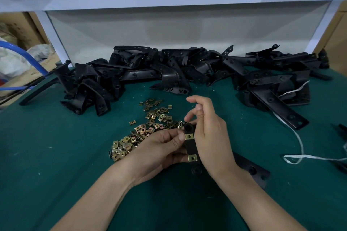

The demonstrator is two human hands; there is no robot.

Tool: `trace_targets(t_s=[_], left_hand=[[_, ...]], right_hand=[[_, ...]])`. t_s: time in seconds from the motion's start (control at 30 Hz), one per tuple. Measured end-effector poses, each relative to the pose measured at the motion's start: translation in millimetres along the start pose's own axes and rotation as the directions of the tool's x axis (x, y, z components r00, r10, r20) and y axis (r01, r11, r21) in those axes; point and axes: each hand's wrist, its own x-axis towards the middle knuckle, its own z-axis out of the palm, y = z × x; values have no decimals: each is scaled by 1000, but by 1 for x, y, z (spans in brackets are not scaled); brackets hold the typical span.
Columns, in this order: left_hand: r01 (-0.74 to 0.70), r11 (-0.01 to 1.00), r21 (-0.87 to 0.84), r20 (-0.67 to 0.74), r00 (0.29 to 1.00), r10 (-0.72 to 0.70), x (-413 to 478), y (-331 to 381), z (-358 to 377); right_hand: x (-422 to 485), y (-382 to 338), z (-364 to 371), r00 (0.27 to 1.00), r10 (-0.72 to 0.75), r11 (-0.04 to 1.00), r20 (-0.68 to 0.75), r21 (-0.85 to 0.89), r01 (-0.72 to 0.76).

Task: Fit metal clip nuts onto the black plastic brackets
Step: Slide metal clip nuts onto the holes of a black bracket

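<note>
Black bracket clamped between both hands, long axis pointing away from the person

Bracket (191, 147) runs near-to-far between the fingers. Left hand (159, 148) curls under it, thumb pressed on the upper clip nut (189, 136). Lower clip nut (192, 158) sits nearer the wrists. Right hand (208, 133) grips the right edge, thumb at the far end, forefinger lifted. Loose clip nuts (150, 125) lie just beyond and left of the left fingertips, so the left hand is probably nearer for the next pick.

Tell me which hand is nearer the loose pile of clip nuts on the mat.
Left. The left hand lies at the near edge of the clip nut pile; the right hand grips the bracket beyond it, farther to the pile's right.
</note>
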Motion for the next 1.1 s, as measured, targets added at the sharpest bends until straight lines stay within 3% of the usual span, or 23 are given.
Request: trace_targets(t_s=[0.2, 0.5, 0.7, 1.1], left_hand=[[-19, 1000, 24, 7, 1000, 19, -1, 0, 0], [-78, 967, 243, 107, 993, 53, -4, 1, 1], [-95, 931, 354, 90, 994, 68, -4, 1, 3], [-116, 925, 362, 57, 993, 103, -4, -3, 4]], right_hand=[[6, 1, -5, 999, 24, 998, 21, 54, -25], [14, 5, -14, 989, 145, 983, 10, 114, -145], [12, 6, -12, 990, 142, 985, 0, 96, -141], [8, 6, -10, 997, 71, 997, -34, 17, -70]])
